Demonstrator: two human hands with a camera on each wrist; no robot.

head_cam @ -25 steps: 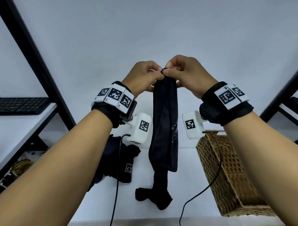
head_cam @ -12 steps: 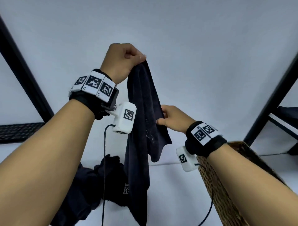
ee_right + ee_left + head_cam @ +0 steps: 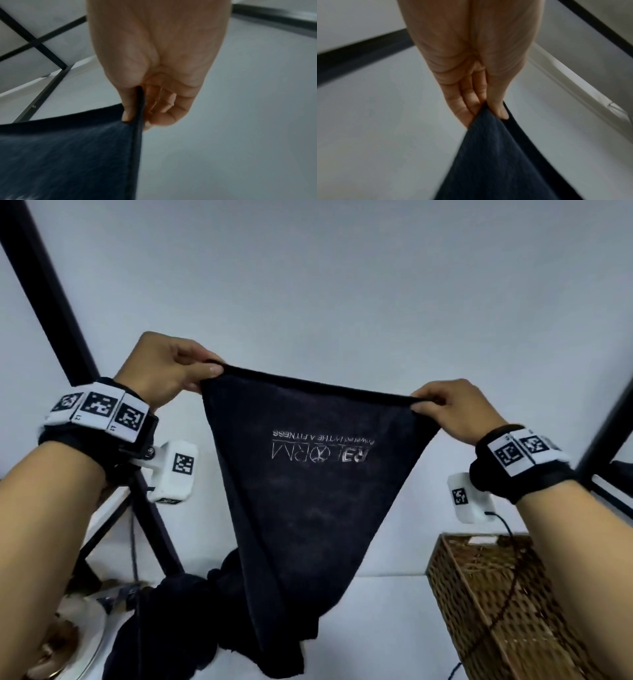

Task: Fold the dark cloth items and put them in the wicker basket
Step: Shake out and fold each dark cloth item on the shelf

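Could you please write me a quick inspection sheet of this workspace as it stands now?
Surface: white table.
Job's things: dark cloth held up and spread, printed lettering showing; dark pile on the table; wicker basket at right.
Clutter: nothing seen.
Grippers: left hand and right hand each pinch a top corner.
Cables: black cable from the right wrist camera.
Surroundings: black shelf frame, pale wall.
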